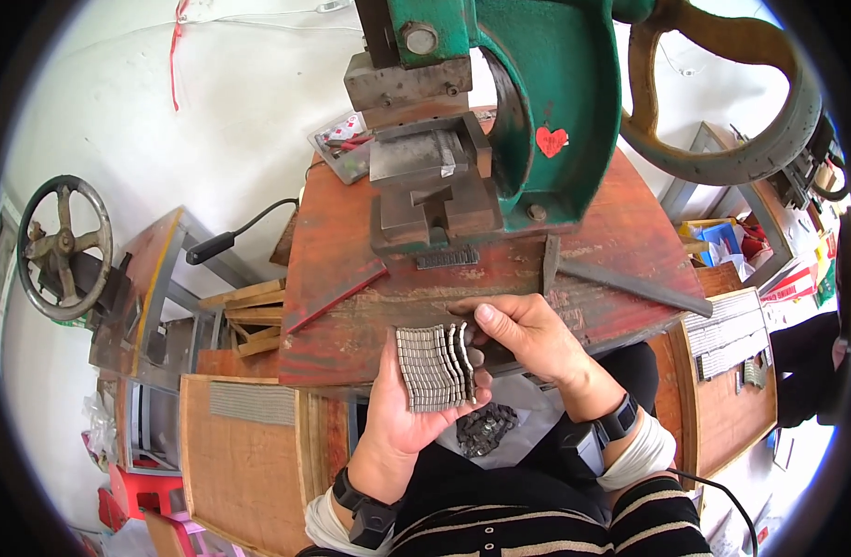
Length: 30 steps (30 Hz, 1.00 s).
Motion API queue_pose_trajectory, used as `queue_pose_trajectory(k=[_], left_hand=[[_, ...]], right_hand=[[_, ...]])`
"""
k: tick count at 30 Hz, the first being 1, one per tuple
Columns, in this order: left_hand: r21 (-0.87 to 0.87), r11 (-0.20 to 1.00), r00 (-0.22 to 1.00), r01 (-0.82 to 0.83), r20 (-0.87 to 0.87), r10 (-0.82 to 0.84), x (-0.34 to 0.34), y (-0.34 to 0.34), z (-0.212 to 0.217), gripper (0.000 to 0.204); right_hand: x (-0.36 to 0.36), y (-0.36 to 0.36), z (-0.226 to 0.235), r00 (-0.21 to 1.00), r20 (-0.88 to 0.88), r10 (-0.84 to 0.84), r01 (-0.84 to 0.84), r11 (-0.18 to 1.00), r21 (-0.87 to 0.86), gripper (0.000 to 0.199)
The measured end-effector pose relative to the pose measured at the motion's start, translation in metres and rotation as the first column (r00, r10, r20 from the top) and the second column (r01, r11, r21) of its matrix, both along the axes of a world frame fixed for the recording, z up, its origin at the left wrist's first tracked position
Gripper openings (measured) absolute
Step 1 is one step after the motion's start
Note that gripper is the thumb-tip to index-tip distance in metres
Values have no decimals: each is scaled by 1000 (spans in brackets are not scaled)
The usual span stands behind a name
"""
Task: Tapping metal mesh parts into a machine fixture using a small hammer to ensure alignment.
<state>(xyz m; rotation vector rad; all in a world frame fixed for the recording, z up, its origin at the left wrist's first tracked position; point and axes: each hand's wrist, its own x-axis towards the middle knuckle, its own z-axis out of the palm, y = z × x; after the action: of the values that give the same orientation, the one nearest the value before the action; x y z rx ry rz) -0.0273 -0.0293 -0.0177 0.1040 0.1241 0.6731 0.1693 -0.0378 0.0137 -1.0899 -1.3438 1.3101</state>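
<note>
A neat row of thin grey segmented metal strips (428, 369) lies across the palm of my left hand (398, 408), whose darkened fingertips curl round the right side. The outermost strips on the right stand slightly apart from the others. My right hand (528, 339) is at the row's upper right, thumb and fingers drawn together beside the top end of the outermost strip. What sits between those fingers is hidden. Just beyond both hands rises a green hand press (565, 102), with a steel die block (435, 209) at its base and a small row of dark metal pieces (448, 257) before it.
On the worn red table (388, 334) lie a red-edged bar (337, 295) and a dark hammer-like tool (630, 285). Wooden trays (240, 464) flank me, the right one (732, 408) bearing metal strips. Dark metal pieces (486, 429) lie on my lap. A handwheel (769, 158) overhangs the right.
</note>
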Motion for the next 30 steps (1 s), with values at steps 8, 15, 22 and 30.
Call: queue_pose_trajectory(k=[8, 15, 22, 30], left_hand=[[40, 999, 998, 31, 44, -32, -7, 7, -3, 80], [-45, 997, 987, 61, 148, -54, 0, 0, -10, 84], [-71, 992, 982, 103, 166, -90, 4, 2, 3, 82], [-34, 992, 991, 119, 73, -117, 12, 7, 12, 79]], right_hand=[[-4, 3, 4, 998, -47, 51, -52, 998, -20, 32], [-12, -1, 14, 999, -40, -6, 9, 998, 55, 29], [-4, -7, 30, 997, -7, -73, 73, 997, -10, 23], [1, 1, 32, 995, 34, -95, 96, 995, -15, 23]])
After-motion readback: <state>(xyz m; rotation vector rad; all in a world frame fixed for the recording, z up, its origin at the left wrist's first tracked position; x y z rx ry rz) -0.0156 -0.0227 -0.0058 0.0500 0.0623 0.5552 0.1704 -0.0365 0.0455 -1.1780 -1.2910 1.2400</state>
